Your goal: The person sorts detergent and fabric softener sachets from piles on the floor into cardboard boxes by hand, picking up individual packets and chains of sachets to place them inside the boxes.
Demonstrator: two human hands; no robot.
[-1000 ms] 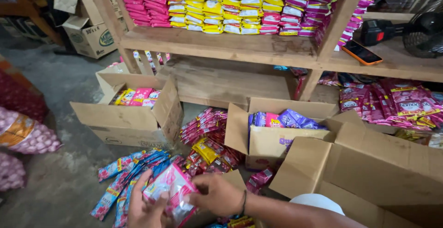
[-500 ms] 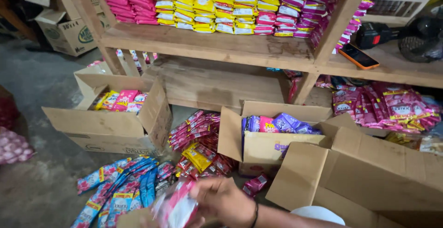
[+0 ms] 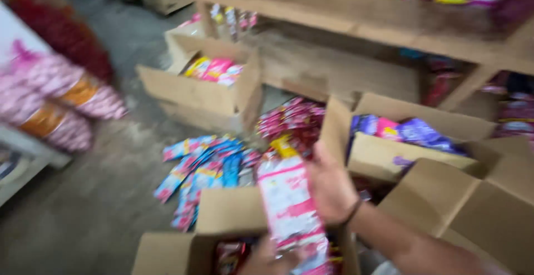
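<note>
Packet strip [image 3: 289, 208] runs lengthwise away from the person, both hands [image 3: 329, 189] gripping it.

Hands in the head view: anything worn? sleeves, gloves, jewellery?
Both hands are bare, no gloves. The right hand has a thin dark band around the wrist; the forearm behind it is uncovered, no sleeve in frame. Only a small part of the left hand shows at the bottom edge, blurred, so nothing worn can be made out there. No rings visible on the fingers.
</note>
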